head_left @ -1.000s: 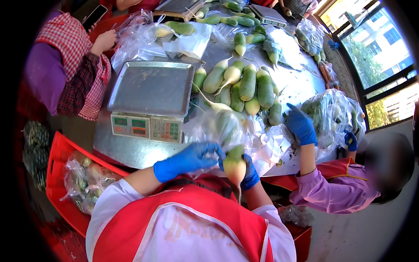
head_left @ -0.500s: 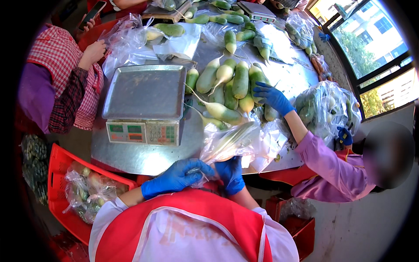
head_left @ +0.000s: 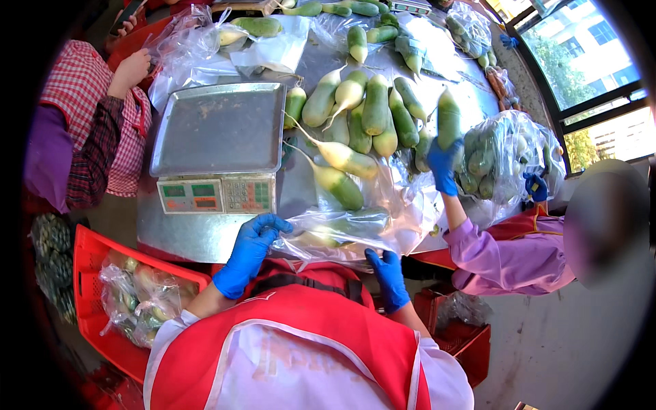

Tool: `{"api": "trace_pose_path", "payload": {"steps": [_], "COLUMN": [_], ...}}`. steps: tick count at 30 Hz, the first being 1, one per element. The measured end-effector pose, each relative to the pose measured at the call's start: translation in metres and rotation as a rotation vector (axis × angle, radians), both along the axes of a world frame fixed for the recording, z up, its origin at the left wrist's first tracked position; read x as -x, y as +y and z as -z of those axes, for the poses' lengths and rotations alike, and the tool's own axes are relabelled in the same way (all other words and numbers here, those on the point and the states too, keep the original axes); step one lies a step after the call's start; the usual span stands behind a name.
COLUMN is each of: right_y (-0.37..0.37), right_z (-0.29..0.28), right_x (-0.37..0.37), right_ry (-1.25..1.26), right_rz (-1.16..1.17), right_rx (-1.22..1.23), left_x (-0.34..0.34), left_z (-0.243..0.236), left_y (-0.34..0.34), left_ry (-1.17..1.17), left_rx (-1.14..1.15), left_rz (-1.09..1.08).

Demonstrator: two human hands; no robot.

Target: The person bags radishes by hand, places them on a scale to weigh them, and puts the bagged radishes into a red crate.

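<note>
My blue-gloved left hand [head_left: 260, 236] grips the open end of a clear plastic bag [head_left: 369, 242] lying along the table's near edge, with a green radish [head_left: 342, 223] inside. My blue-gloved right hand [head_left: 383, 270] is just below the bag's right end, its fingers loosely apart and holding nothing. Behind the bag, green-and-white radishes [head_left: 376, 109] form a pile beside a scale with a metal tray [head_left: 217, 126].
A co-worker's gloved hand [head_left: 444, 164] holds a radish upright at the right, beside a filled bag [head_left: 509, 147]. Another person [head_left: 89, 143] works at the left. Red crates [head_left: 92, 301] [head_left: 475, 348] flank me below the metal table [head_left: 171, 232].
The radish I held upright now lies bagged on the table. My hands have moved apart, the left up to the bag's end. The co-worker has lifted a radish from the pile.
</note>
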State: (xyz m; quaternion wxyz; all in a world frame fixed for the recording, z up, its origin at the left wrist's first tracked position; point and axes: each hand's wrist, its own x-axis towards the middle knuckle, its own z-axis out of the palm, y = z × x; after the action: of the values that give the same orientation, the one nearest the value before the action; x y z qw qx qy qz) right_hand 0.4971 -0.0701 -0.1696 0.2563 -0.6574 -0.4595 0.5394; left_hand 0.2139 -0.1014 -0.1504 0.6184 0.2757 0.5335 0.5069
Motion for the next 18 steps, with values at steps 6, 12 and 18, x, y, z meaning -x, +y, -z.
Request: {"api": "trace_pose_path", "payload": {"steps": [6,12,18], "right_y": [0.028,0.079,0.048], "right_z": [-0.086,-0.029,-0.019], "right_x": [0.001,-0.041,-0.044], "right_ry": [-0.231,-0.699,0.353], "right_rz": [-0.282,-0.489,-0.113], "right_rx": [-0.856,-0.53,-0.091], "left_x": [-0.006,-0.007,0.018], "left_z": [-0.001,-0.023,-0.012], "left_y": [0.007,0.0,-0.031], "left_ry": [0.275,0.728,1.093], "left_rx": [-0.104,-0.215,0.109], "left_rz": [-0.028,0.187,0.231]}}
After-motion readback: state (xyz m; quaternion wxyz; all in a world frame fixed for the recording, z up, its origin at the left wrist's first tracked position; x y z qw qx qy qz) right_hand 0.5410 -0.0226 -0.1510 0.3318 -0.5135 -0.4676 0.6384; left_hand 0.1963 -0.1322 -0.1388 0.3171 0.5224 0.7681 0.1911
